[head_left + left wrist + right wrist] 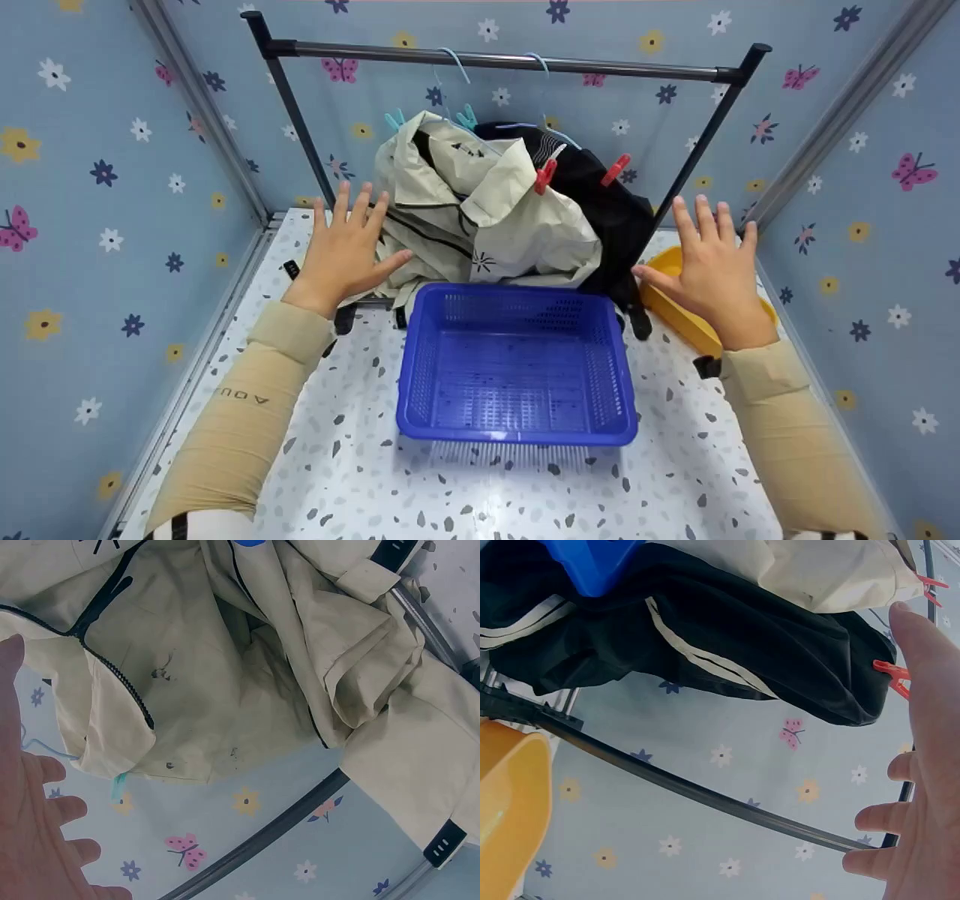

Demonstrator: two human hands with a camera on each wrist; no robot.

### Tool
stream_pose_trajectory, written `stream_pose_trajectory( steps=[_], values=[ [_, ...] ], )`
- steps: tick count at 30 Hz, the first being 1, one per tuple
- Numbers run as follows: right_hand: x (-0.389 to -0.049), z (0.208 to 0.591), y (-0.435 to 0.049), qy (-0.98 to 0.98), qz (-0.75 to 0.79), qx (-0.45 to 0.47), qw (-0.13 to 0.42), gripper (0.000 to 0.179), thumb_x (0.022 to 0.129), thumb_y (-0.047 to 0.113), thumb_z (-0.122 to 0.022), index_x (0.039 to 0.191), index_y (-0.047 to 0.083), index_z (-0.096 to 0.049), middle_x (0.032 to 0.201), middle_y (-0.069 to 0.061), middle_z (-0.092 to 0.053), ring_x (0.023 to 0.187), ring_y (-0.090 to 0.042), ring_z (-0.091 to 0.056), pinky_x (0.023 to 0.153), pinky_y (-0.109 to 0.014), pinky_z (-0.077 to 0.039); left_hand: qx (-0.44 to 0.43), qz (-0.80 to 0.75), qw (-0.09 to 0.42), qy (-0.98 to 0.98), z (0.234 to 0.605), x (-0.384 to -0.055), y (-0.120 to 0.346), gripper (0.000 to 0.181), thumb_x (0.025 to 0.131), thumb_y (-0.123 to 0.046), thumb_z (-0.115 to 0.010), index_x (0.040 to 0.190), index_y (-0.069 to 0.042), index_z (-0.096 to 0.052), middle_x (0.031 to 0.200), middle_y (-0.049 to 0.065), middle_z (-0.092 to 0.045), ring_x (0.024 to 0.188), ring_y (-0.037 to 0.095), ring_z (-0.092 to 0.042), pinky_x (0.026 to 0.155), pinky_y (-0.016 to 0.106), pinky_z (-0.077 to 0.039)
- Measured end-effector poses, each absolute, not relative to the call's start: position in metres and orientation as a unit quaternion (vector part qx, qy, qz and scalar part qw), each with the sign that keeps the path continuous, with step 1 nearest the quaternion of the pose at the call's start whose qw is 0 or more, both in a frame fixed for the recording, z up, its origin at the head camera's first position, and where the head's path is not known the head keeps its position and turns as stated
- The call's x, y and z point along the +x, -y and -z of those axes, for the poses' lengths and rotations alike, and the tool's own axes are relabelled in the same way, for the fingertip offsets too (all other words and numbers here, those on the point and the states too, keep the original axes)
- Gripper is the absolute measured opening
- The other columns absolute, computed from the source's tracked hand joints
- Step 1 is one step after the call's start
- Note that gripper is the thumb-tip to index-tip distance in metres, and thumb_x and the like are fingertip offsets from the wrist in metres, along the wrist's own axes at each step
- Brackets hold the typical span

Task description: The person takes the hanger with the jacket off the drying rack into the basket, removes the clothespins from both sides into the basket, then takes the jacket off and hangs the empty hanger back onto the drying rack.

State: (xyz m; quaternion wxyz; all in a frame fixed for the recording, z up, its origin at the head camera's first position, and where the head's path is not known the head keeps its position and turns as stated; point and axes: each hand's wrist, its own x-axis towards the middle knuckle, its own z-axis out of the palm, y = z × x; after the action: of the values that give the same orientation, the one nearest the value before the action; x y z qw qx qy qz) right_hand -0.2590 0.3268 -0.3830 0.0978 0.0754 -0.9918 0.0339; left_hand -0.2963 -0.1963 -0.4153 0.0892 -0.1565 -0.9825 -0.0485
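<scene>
My left hand (345,251) is raised with straight, spread fingers and holds nothing. It is nearest to the cream jacket (187,637), whose dark zips show up close in the left wrist view. Also spread and holding nothing, my right hand (712,274) is above a yellow container (686,322). A black jacket (765,630) with white stripes hangs beside the cream one, partly hidden behind it. Two red clothespins (615,171) and two teal clothespins (466,118) are clipped at the jackets. Between my forearms stands a blue plastic basket (517,437) with nothing visible inside.
Both hangers (454,61) hook over the bar of a dark metal clothes rack (360,51). The speckled white surface (360,465) underneath is enclosed by flowered blue walls (90,225) at the left, back and right.
</scene>
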Motion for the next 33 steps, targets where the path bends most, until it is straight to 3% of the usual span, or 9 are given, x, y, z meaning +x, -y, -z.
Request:
stream_pose_trajectory(
  steps=[7,18,28,33],
  values=[
    [-0.259,0.373,-0.324,0.990,-0.030,0.080,0.111,0.118,0.092,0.086,-0.058,0.177,0.018,-0.010,0.180,-0.027,-0.016,0.162,-0.057,-0.017,0.125,-0.084,-0.007,-0.158,0.036,0.082,0.983,0.402,-0.300,0.195,0.101,0.105,-0.077,-0.043,0.176,-0.013,-0.012,0.182,0.021,-0.009,0.168,0.049,0.000,0.130,0.078,-0.004],
    [-0.257,0.360,-0.315,0.988,-0.035,0.094,0.117,0.116,0.094,0.084,-0.059,0.177,0.020,-0.009,0.180,-0.025,-0.017,0.161,-0.055,-0.022,0.126,-0.081,-0.015,-0.164,0.069,0.091,0.980,0.388,-0.305,0.196,0.100,0.105,-0.075,-0.046,0.176,-0.014,-0.010,0.183,0.020,-0.008,0.168,0.049,0.001,0.130,0.076,-0.003],
    [-0.254,0.358,-0.307,0.961,-0.041,0.163,0.219,0.107,0.092,0.065,-0.077,0.173,0.013,-0.029,0.170,-0.028,-0.039,0.152,-0.052,-0.041,0.119,-0.076,-0.034,-0.160,0.115,0.096,0.976,0.385,-0.307,0.195,0.096,0.107,-0.069,-0.050,0.176,-0.013,-0.014,0.182,0.021,-0.012,0.168,0.048,-0.003,0.133,0.072,-0.008],
    [-0.251,0.357,-0.300,0.943,-0.056,0.197,0.261,0.102,0.091,0.058,-0.082,0.169,0.009,-0.039,0.165,-0.029,-0.046,0.146,-0.052,-0.048,0.117,-0.074,-0.038,-0.166,0.124,0.109,0.972,0.384,-0.310,0.195,0.096,0.107,-0.069,-0.050,0.175,-0.010,-0.019,0.181,0.022,-0.017,0.168,0.048,-0.009,0.134,0.068,-0.011]
  ],
)
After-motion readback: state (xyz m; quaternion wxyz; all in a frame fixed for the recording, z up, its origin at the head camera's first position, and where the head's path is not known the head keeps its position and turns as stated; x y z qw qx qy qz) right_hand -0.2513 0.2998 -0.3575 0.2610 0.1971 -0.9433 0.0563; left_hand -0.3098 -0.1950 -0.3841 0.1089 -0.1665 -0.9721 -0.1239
